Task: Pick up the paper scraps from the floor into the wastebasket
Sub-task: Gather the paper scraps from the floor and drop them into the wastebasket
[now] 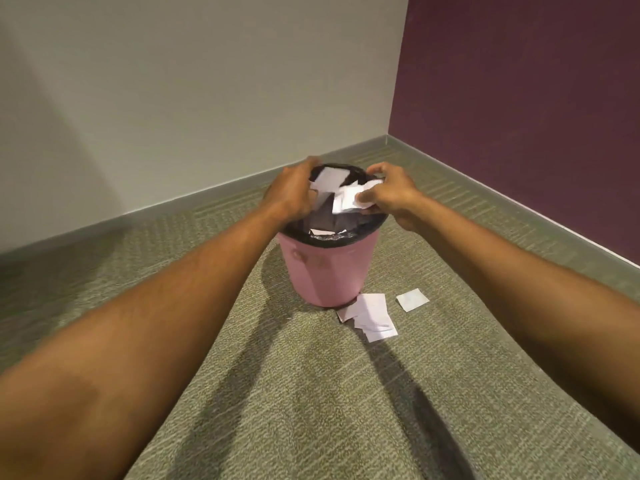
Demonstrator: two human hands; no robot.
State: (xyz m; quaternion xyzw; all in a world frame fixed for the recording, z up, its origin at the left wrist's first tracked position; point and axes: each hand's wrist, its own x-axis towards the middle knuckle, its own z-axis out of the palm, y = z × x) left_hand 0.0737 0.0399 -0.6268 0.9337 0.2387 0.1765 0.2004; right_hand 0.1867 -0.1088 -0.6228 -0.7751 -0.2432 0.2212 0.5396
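Observation:
A pink wastebasket point(329, 271) with a black liner stands on the carpet near the room's corner. Both my hands hover over its mouth. My left hand point(294, 192) is at the left rim, fingers curled round white paper scraps point(329, 180). My right hand point(388, 194) is at the right rim and pinches more white scraps point(349, 199). A few scraps point(322, 232) lie inside on the liner. On the floor, a small pile of scraps point(372, 315) lies against the basket's front right foot, and a single square scrap point(412, 299) lies just right of it.
Green-grey carpet point(311, 393) covers the floor. A pale wall point(207, 81) stands behind the basket and a dark purple wall point(519, 98) to the right, meeting in a corner behind it.

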